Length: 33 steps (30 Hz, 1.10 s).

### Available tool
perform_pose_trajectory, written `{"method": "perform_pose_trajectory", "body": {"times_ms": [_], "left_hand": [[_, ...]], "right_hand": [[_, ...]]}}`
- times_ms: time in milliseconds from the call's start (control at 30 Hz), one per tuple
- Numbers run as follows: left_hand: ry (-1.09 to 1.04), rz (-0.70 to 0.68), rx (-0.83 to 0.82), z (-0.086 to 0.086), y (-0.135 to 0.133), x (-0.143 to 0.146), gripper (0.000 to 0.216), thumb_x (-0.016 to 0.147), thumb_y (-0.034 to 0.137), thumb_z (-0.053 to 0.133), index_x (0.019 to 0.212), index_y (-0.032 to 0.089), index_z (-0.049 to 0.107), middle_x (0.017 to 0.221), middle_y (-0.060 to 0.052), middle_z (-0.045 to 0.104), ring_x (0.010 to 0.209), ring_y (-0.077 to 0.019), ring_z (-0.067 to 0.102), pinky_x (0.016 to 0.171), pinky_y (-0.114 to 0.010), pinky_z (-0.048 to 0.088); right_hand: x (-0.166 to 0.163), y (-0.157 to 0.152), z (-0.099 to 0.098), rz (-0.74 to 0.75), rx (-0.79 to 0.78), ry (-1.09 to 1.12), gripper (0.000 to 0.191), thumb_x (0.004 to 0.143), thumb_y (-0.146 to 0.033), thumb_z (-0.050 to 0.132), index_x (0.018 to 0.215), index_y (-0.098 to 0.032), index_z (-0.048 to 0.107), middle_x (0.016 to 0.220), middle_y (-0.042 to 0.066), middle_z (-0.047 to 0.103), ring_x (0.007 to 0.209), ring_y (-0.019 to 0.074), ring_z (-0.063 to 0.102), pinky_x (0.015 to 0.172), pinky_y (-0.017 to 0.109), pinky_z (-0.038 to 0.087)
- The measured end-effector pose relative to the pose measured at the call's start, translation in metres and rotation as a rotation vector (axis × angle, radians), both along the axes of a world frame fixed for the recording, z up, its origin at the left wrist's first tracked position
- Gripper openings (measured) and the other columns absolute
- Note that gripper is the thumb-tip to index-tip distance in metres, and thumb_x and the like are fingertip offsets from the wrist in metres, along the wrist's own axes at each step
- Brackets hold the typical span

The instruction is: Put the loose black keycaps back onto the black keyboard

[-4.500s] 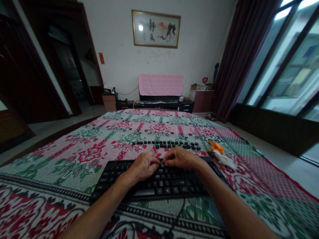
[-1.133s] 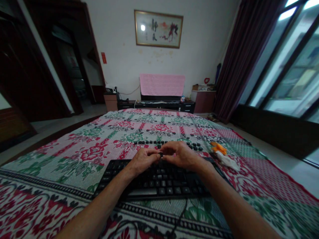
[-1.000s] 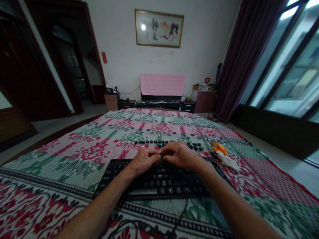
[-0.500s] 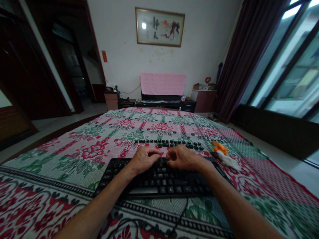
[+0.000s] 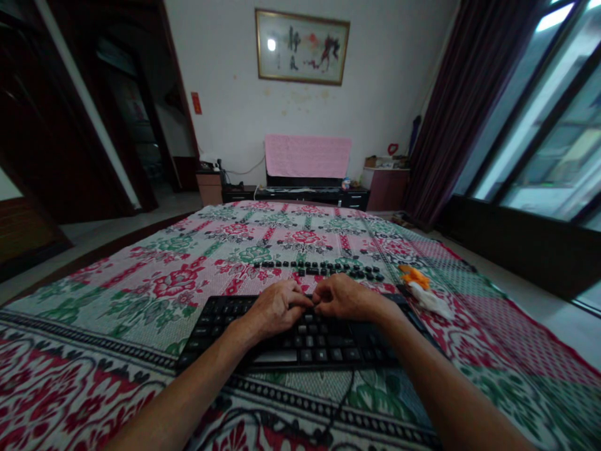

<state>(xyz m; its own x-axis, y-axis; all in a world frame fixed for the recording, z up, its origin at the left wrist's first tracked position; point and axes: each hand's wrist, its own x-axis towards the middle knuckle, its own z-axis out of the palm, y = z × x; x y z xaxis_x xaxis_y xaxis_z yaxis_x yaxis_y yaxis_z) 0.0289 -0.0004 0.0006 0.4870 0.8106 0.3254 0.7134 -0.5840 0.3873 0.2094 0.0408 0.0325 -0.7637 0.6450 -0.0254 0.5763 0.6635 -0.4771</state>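
Note:
A black keyboard [image 5: 323,354] lies on the patterned cloth in front of me, its cable running off the near side. My left hand [image 5: 280,307] rests over its upper middle with the fingers closed and pointing right. My right hand [image 5: 345,297] is pinched over the upper rows, its fingertips meeting those of the left. Whatever sits between the fingertips is too small and dark to make out. Just beyond the keyboard, several loose black keycaps [image 5: 313,271] are set out in rows on the cloth.
An orange cloth or wrapper [image 5: 415,277] and a crumpled white tissue [image 5: 431,302] lie right of the keyboard. The flowered cloth [image 5: 178,282] covers the wide surface. Farther off stands a low black cabinet [image 5: 300,198], with a pink towel [image 5: 308,156] over a screen.
My left hand has moved slightly right, so its fingertips now meet those of my right hand. The right hand has hardly moved. The keyboard and loose keycaps stay in place.

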Motion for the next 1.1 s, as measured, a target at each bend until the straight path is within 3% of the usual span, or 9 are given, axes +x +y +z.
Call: {"method": "perform_pose_trajectory", "body": {"times_ms": [267,567,833,1100], "left_hand": [[0.01,0.031,0.0,0.0,0.001,0.001,0.022,0.072,0.028,0.046,0.086,0.028,0.063,0.081,0.0,0.057,0.076,-0.0118,0.049,0.069,-0.023,0.038],[0.033,0.107,0.005,-0.006,0.003,0.005,0.021,0.071,0.032,0.047,0.082,0.027,0.064,0.074,-0.001,0.054,0.073,-0.0121,0.048,0.066,-0.023,0.038],[0.113,0.068,0.023,-0.002,-0.002,0.004,0.024,0.07,0.029,0.045,0.086,0.028,0.063,0.08,-0.001,0.052,0.077,-0.0125,0.047,0.069,-0.024,0.038],[0.199,0.021,0.071,0.008,-0.012,0.008,0.024,0.071,0.023,0.041,0.081,0.024,0.063,0.078,-0.002,0.05,0.078,-0.0132,0.045,0.071,-0.025,0.038]], "right_hand": [[0.0,0.003,-0.005,-0.033,-0.074,0.013,0.021,0.062,-0.025,0.051,0.076,-0.014,0.062,0.062,-0.001,0.057,0.053,0.0081,0.044,0.047,0.018,0.03],[0.003,0.008,-0.006,0.04,-0.046,0.073,0.024,0.067,-0.025,0.044,0.074,-0.013,0.064,0.058,-0.002,0.054,0.053,0.0079,0.044,0.047,0.017,0.03],[-0.002,0.005,-0.007,-0.025,0.001,0.03,0.024,0.067,-0.026,0.044,0.06,-0.01,0.06,0.05,-0.002,0.046,0.047,0.006,0.037,0.043,0.017,0.025],[-0.004,0.005,-0.007,-0.019,0.037,-0.011,0.022,0.065,-0.024,0.045,0.063,-0.01,0.062,0.05,-0.001,0.048,0.046,0.0065,0.037,0.043,0.018,0.024]]}}
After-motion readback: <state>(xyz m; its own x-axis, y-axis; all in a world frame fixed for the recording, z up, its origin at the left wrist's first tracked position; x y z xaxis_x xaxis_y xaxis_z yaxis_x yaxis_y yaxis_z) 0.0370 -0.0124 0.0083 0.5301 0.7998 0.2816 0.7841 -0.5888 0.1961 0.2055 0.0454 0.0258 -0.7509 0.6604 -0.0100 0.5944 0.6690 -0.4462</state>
